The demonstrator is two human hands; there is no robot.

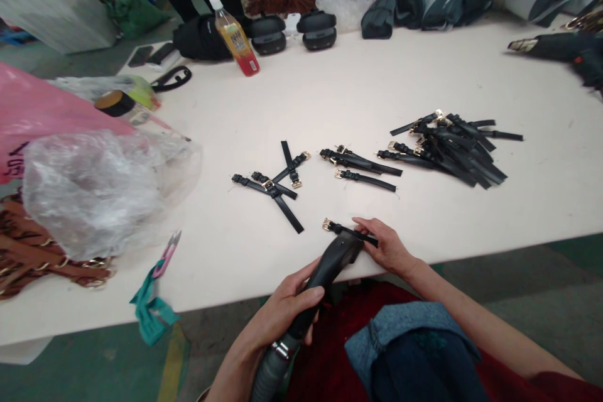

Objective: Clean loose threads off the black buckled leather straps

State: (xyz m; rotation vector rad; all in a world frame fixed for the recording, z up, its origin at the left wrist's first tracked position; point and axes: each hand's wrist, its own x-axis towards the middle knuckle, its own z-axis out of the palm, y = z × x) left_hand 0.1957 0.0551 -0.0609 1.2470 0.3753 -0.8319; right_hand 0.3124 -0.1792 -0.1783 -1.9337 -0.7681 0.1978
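Beside clear bag (pixel 94 191), perhaps empty, left hand (pixel 287 304) grips tool (pixel 325 270).

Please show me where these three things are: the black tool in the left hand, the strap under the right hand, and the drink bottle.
black tool (pixel 330 264), head view, on its dark body above the grip.
strap (pixel 340 227), head view, on the black band near the gold buckle.
drink bottle (pixel 235 41), head view, on its label.
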